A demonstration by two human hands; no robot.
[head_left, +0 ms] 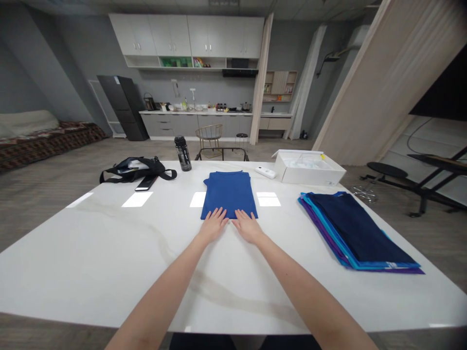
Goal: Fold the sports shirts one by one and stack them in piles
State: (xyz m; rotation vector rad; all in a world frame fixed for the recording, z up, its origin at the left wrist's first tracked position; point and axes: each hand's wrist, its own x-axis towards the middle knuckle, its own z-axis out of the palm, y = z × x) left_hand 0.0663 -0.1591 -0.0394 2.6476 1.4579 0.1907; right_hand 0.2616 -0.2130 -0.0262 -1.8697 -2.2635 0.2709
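Fingers [218,213] parted, left hand [212,227] and right hand [248,228] lie on the near edge of a folded blue garment [228,192], atop a white surface [109,257] facing kitchen cabinets [171,31].

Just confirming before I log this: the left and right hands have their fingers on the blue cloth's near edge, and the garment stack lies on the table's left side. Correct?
Only the side is wrong: the head view shows the garment stack on the table's right side. The left hand and right hand do have their fingers on the blue cloth's near edge.
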